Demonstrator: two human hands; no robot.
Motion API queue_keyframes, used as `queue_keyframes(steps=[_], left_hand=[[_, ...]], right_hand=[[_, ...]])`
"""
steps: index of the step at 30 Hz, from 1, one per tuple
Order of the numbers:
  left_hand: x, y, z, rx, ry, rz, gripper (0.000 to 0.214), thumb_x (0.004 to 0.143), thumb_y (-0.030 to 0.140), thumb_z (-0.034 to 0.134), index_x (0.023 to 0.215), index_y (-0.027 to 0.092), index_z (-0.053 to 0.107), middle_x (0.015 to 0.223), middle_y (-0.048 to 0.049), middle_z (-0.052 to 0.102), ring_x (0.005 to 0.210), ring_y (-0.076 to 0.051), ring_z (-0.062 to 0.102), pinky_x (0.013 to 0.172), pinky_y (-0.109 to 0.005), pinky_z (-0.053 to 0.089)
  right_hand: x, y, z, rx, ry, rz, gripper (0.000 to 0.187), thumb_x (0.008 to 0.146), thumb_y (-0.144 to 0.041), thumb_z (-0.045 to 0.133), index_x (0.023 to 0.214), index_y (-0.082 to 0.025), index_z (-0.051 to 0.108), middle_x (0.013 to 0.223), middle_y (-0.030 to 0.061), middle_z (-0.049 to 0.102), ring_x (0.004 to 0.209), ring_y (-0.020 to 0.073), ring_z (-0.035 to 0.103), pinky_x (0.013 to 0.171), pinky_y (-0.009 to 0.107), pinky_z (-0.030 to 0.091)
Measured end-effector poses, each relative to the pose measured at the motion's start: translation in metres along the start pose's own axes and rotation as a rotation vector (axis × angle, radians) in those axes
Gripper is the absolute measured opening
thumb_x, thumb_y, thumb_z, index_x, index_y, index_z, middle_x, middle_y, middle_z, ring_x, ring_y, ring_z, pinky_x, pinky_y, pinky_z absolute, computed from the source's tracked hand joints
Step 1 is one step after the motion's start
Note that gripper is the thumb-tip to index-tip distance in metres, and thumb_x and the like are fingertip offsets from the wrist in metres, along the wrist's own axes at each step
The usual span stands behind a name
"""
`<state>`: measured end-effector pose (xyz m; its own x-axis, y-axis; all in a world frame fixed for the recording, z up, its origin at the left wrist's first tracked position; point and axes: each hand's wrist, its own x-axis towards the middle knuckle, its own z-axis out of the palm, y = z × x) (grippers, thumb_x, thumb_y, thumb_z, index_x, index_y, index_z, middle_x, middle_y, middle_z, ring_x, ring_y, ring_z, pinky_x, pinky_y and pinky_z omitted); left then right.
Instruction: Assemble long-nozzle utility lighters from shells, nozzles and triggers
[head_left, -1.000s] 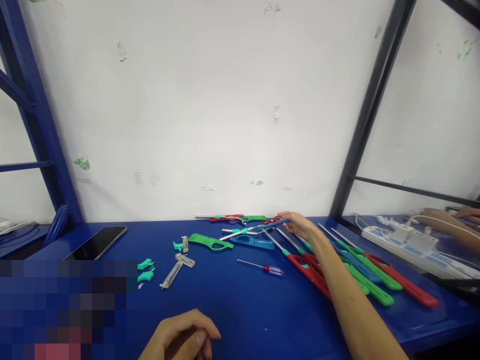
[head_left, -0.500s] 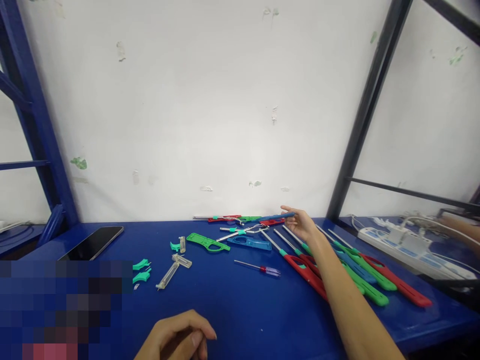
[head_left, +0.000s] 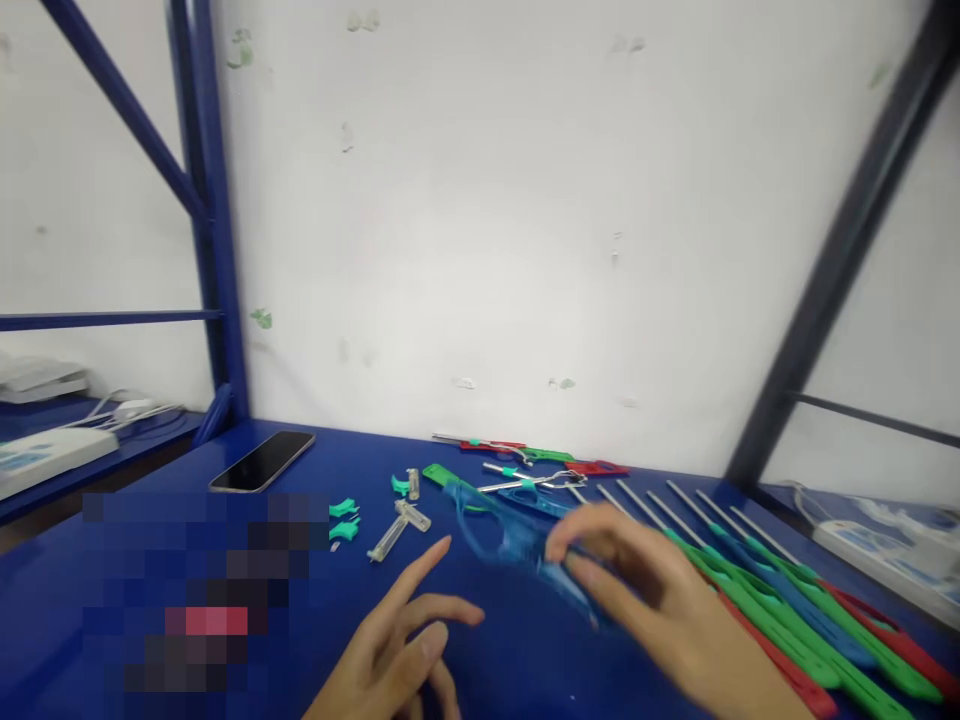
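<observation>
My right hand (head_left: pixel 652 600) is low in the middle, its fingers closed on a translucent blue plastic handle shell (head_left: pixel 510 540) that it holds just above the blue table (head_left: pixel 300 640); the picture is smeared by motion. My left hand (head_left: pixel 401 650) is beside it at the bottom, fingers spread and empty, the index finger reaching toward the blue shell. A green handle shell (head_left: pixel 442 478) lies just behind it.
A row of long lighters (head_left: pixel 780 590) with green, blue and red handles lies at the right. Small teal parts (head_left: pixel 343 520), clear tubes (head_left: pixel 397 525) and loose shells lie mid-table. A phone (head_left: pixel 262 461) lies at the left. Blue rack posts (head_left: pixel 206 220) flank a white wall.
My right hand drew back from the far pile toward me with the blue shell. My left hand opened and rose toward it. The camera swung left.
</observation>
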<state>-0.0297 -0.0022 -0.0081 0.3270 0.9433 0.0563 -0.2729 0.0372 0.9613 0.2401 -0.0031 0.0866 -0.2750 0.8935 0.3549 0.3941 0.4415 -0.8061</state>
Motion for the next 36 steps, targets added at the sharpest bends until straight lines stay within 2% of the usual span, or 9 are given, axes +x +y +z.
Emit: queue_keyframes(steps=[2,4,7,10,12,16,21,29,36], left_hand=[[-0.001,0.003,0.004,-0.035,0.021,0.032,0.069,0.092,0.061,0.075,0.148,0.026,0.056,0.116,-0.0158,0.073,0.062,-0.017,0.070,0.039,-0.021,0.045],[0.000,0.005,0.005,-0.030,0.027,0.065,0.059,0.092,0.064,0.073,0.131,0.019,0.066,0.106,-0.0141,0.074,0.057,-0.015,0.067,0.036,-0.019,0.041],[0.002,0.007,0.005,0.021,-0.011,0.088,0.047,0.095,0.062,0.070,0.101,0.015,0.072,0.086,-0.0074,0.072,0.051,-0.011,0.062,0.034,-0.016,0.037],[0.002,0.007,0.004,0.053,-0.008,0.090,0.045,0.100,0.060,0.065,0.091,0.016,0.071,0.060,0.0006,0.061,0.047,-0.010,0.058,0.038,-0.014,0.037],[0.001,0.007,0.004,0.060,0.006,0.081,0.048,0.101,0.060,0.063,0.087,0.016,0.070,0.054,0.0019,0.058,0.046,-0.010,0.058,0.040,-0.014,0.038],[-0.001,0.006,0.005,0.069,0.045,0.073,0.049,0.099,0.062,0.064,0.082,0.016,0.068,0.053,0.0018,0.058,0.043,-0.010,0.057,0.037,-0.015,0.036],[0.000,0.008,0.007,0.066,0.082,0.063,0.047,0.096,0.061,0.068,0.081,0.016,0.069,0.057,0.0003,0.062,0.043,-0.012,0.060,0.036,-0.017,0.036],[-0.002,0.011,0.005,-0.009,0.123,0.024,0.042,0.091,0.054,0.073,0.075,0.016,0.070,0.047,0.0005,0.057,0.042,-0.012,0.054,0.040,-0.019,0.033],[-0.001,0.011,0.000,-0.073,0.210,0.008,0.031,0.087,0.044,0.074,0.081,0.014,0.075,0.062,0.0003,0.061,0.043,-0.007,0.049,0.044,-0.020,0.032]], right_hand=[[-0.014,-0.003,0.012,-0.161,-0.129,0.004,0.024,0.104,-0.048,0.062,0.114,-0.034,0.077,0.120,0.0046,0.075,0.114,0.0243,0.068,0.102,0.036,0.056],[-0.016,-0.003,0.015,-0.215,-0.163,-0.009,0.026,0.106,-0.048,0.058,0.116,-0.035,0.078,0.123,0.0041,0.075,0.119,0.0249,0.068,0.109,0.037,0.054],[-0.010,0.002,0.008,-0.219,-0.191,0.027,0.027,0.107,-0.049,0.057,0.117,-0.035,0.077,0.121,0.0038,0.075,0.109,0.0223,0.071,0.100,0.033,0.058],[-0.006,0.008,0.001,-0.178,-0.287,0.072,0.025,0.107,-0.049,0.056,0.116,-0.035,0.076,0.116,0.0029,0.073,0.102,0.0200,0.070,0.094,0.032,0.059],[-0.005,0.010,-0.002,-0.139,-0.339,0.071,0.023,0.108,-0.047,0.056,0.114,-0.035,0.075,0.114,0.0021,0.072,0.104,0.0190,0.069,0.096,0.032,0.058],[-0.006,0.009,-0.002,-0.088,-0.372,0.077,0.022,0.108,-0.043,0.056,0.114,-0.034,0.075,0.115,0.0024,0.072,0.105,0.0188,0.070,0.089,0.029,0.060],[-0.007,0.003,0.000,-0.184,-0.314,0.031,0.020,0.109,-0.039,0.056,0.113,-0.035,0.076,0.116,0.0007,0.075,0.111,0.0193,0.070,0.105,0.033,0.054],[-0.021,-0.003,0.002,-0.318,-0.259,-0.037,0.020,0.106,-0.044,0.060,0.112,-0.037,0.078,0.118,0.0008,0.078,0.113,0.0225,0.073,0.104,0.033,0.059],[-0.025,-0.012,0.010,-0.335,-0.264,-0.171,0.019,0.105,-0.038,0.064,0.119,-0.043,0.076,0.119,-0.0053,0.080,0.113,0.0175,0.077,0.106,0.023,0.057]])
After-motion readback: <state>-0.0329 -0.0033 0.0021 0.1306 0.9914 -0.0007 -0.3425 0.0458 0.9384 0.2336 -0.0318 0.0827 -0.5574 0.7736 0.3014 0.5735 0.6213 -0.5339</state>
